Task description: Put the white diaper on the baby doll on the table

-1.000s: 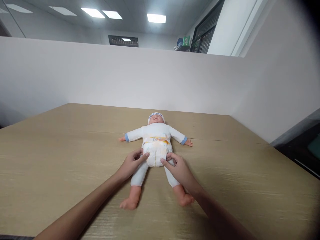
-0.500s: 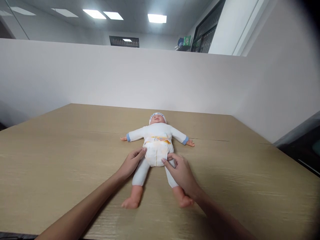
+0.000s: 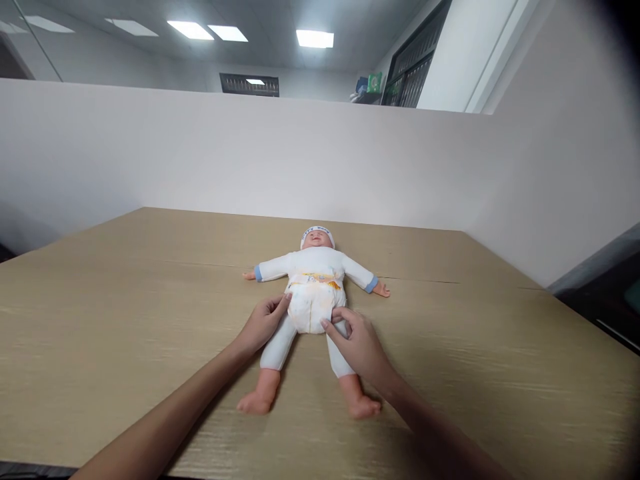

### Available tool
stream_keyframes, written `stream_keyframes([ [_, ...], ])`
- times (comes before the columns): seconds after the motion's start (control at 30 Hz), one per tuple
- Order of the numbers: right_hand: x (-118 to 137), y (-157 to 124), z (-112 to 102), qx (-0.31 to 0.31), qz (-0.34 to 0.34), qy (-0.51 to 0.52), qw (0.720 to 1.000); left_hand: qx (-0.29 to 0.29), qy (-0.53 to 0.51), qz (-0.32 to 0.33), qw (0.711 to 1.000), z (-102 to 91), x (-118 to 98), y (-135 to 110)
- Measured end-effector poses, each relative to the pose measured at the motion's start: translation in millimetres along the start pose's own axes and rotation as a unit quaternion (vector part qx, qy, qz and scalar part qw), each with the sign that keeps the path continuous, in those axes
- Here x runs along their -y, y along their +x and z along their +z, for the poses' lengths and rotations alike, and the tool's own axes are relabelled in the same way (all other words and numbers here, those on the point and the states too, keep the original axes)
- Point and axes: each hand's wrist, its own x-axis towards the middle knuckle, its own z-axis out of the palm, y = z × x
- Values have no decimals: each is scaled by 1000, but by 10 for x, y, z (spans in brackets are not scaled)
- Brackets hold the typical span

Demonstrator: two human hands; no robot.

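My right hand [image 3: 361,340] pinches the leg edge of the white diaper [image 3: 311,308] between thumb and fingers. My left hand [image 3: 265,323] touches its opposite edge, thumb near the hip; I cannot tell whether those fingers grip it. The diaper sits around the hips of the doll [image 3: 316,259], over its white suit, with an orange-and-yellow printed waistband too small to read. The doll lies face up on the wooden table [image 3: 150,320], head away from me. Its white cap [image 3: 318,230] carries dark lettering, unclear here. Beyond stands a pale partition [image 3: 300,160].
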Motion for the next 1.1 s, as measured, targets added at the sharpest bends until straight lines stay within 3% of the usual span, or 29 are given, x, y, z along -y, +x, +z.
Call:
stream_keyframes([
  [0.27, 19, 1, -33, 7, 1, -6, 1000, -10, 23, 8, 1000, -13, 20, 26],
  [0.6, -13, -12, 6, -18, -65, -55, 996, 1, 31, 24, 999, -18, 86, 43],
  [0.83, -40, -66, 51, -66, -138, -157, 976, -5, 10, 24, 1000, -20, 71, 7],
  [1.1, -30, -75, 66, -78, -155, -178, 969, 18, -33, 30, 999, -32, 81, -5],
])
